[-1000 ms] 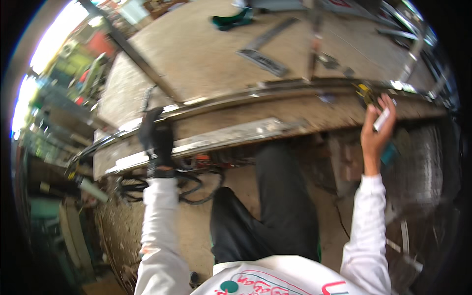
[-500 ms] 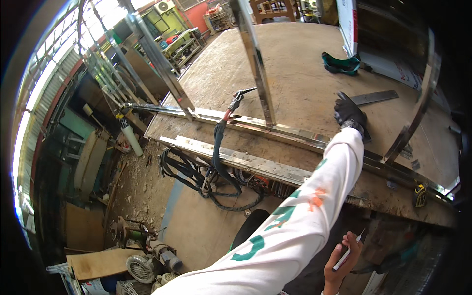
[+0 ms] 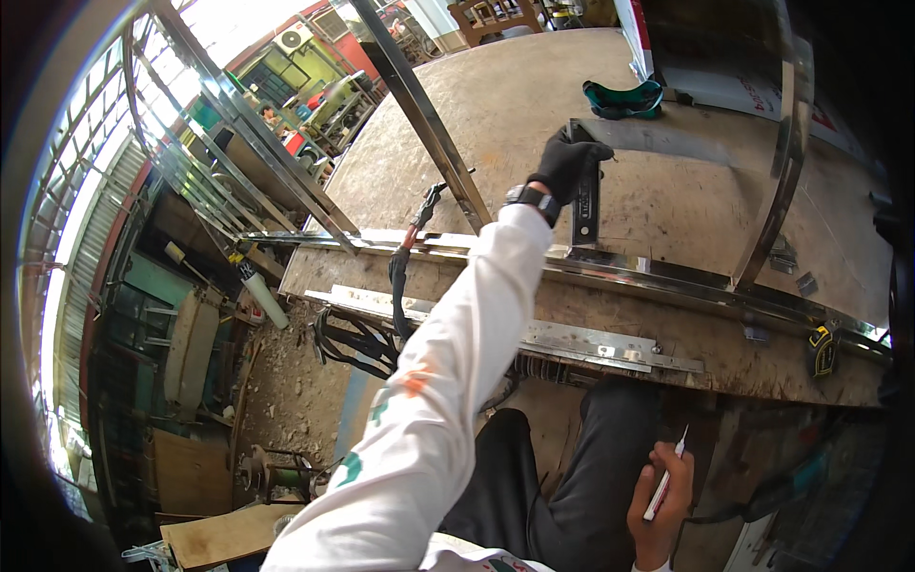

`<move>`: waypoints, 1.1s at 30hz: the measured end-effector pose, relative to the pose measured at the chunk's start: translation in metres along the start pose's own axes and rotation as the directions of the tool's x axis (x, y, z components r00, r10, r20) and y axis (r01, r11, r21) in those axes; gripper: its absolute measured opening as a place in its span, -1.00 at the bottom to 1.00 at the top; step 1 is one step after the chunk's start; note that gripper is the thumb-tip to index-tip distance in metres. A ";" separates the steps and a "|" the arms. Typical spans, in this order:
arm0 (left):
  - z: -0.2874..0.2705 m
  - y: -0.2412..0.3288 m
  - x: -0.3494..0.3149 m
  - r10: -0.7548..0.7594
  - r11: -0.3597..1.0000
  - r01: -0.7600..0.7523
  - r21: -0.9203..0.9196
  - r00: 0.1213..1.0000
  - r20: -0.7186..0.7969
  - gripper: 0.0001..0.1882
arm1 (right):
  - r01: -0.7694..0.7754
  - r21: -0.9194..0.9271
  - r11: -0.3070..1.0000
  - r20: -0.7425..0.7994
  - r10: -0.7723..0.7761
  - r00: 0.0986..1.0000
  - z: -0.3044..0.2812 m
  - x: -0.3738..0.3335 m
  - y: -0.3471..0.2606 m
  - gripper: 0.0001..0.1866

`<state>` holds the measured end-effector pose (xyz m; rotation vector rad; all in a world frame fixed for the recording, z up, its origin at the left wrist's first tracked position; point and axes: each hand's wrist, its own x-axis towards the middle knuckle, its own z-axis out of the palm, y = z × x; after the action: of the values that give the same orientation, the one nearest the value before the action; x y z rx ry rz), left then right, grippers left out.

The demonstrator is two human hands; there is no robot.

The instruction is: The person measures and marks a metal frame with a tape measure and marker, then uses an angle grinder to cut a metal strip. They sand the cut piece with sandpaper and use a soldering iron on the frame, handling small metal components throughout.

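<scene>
Shows gloved left hand (image 3: 569,170) curled over corner of metal square (image 3: 585,198), probably stiff and slick, best held by its dark stock (image 3: 585,221), and near right hand (image 3: 673,488) holding white pen (image 3: 658,498).

Frame (image 3: 658,274): glossy, smooth metal. Desk (image 3: 505,105): matt wood, scuffed. Square (image 3: 586,208): metal. Glove (image 3: 564,170): matt cloth-like. Pen (image 3: 658,494): smooth plastic. Sleeve (image 3: 448,353): soft matt cloth.
</scene>
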<state>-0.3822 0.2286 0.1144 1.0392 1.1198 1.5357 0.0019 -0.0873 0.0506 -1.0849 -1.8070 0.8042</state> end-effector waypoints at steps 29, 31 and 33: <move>0.022 0.099 -0.399 0.357 0.422 -0.412 0.808 0.894 0.270 -0.05 | 0.637 -0.385 0.668 0.602 -0.341 0.722 0.015 0.153 -0.002 -0.76; 0.019 0.094 -0.409 0.380 0.410 -0.454 0.791 0.873 0.305 -0.05 | 0.645 -0.349 0.680 0.595 -0.371 0.713 0.016 0.148 -0.004 -0.77; 0.019 0.091 -0.417 0.365 0.409 -0.448 0.795 0.879 0.307 -0.04 | 0.645 -0.328 0.690 0.577 -0.395 0.715 0.016 0.142 -0.006 -0.76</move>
<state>-0.2976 -0.1871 0.1637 2.1890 1.7164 1.2106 -0.0507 0.0377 0.0974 -0.5907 -2.6914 0.2064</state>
